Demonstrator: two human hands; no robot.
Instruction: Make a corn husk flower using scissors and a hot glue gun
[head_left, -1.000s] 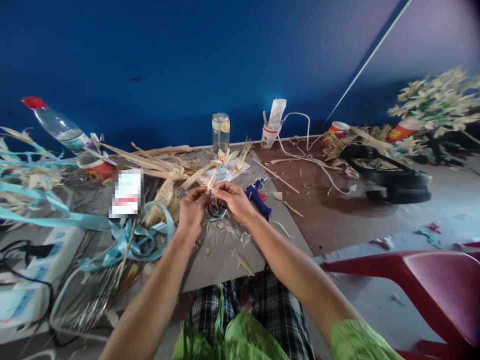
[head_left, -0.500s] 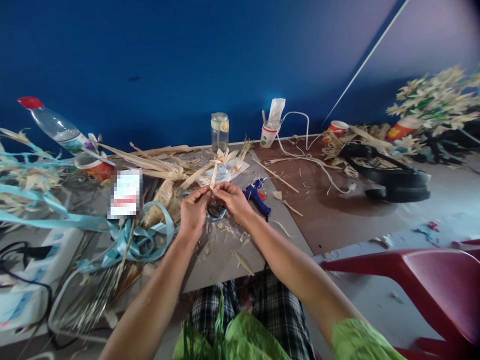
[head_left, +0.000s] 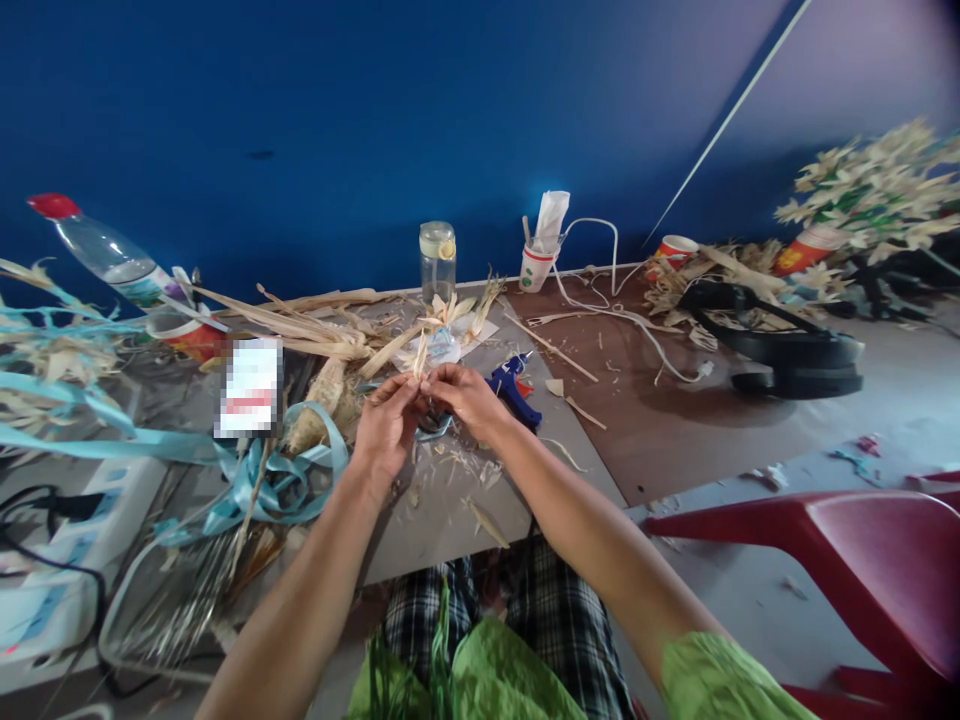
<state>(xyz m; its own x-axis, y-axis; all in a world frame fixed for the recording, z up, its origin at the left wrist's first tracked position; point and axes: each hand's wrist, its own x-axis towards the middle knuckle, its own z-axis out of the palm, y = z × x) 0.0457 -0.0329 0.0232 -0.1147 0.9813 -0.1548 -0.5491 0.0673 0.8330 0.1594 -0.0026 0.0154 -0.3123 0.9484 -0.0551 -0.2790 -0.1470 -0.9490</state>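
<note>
My left hand point(head_left: 388, 418) and my right hand point(head_left: 466, 395) meet over the table, fingertips pinched together on a pale strip of dried corn husk point(head_left: 421, 355). The strip points up and away from the fingers, and its lower end is hidden by them. Just behind it lie more husk pieces and petals point(head_left: 450, 312) on white paper. A blue glue gun point(head_left: 516, 390) rests to the right of my right hand. Beneath the hands, a dark round object with light blue ribbon point(head_left: 433, 430) shows only in part. Husk scraps litter the table point(head_left: 442, 520).
Left of my hands lie tangled blue ribbon point(head_left: 289, 490), a phone point(head_left: 250, 390), a corn husk bundle point(head_left: 319, 405) and a white power strip point(head_left: 82, 540). A clear bottle point(head_left: 438, 265) and a paper cup point(head_left: 537, 268) stand by the wall. A red chair point(head_left: 870, 560) is at right.
The husk strip between my fingertips has tilted slightly and looks narrower or more folded. Both hands stay in nearly the same place, still pinched together.
</note>
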